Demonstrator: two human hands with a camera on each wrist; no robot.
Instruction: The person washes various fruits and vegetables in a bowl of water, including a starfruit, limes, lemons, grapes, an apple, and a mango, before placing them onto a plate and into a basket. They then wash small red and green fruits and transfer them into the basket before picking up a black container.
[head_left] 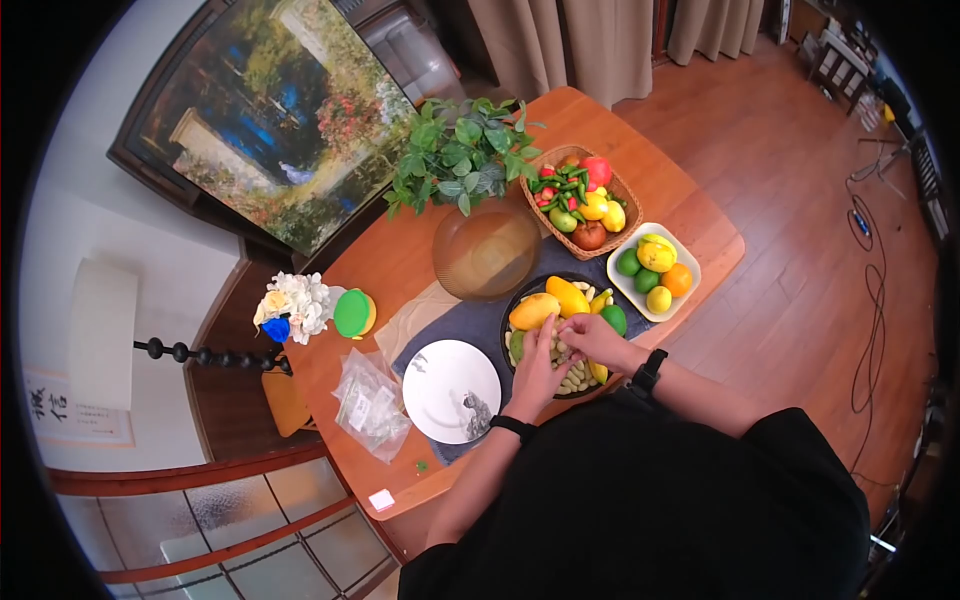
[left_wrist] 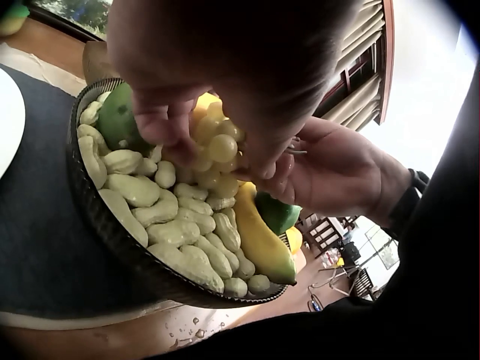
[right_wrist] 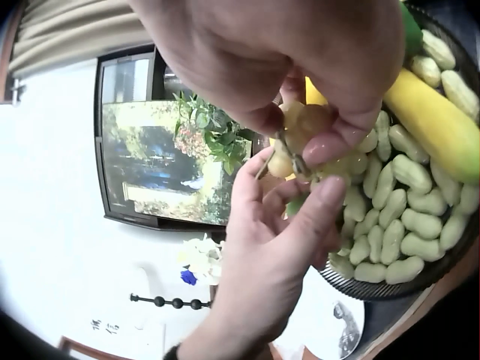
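Both hands meet over a dark round basket full of pale peanuts. Between them is a bunch of pale green grapes, its brownish stem showing in the right wrist view. My left hand curls its thumb and fingers at the lower side of the bunch. From above, my right hand pinches grapes near the stem with thumb and fingertips. Around the grapes lie yellow mangoes, a yellow banana-like fruit with a green tip and a green fruit. The hands partly hide the bunch.
A white plate and a clear plastic bag lie left of the basket. Beyond stand an amber glass bowl, a wicker basket of fruit and peppers, a white fruit dish and a green-lidded jar.
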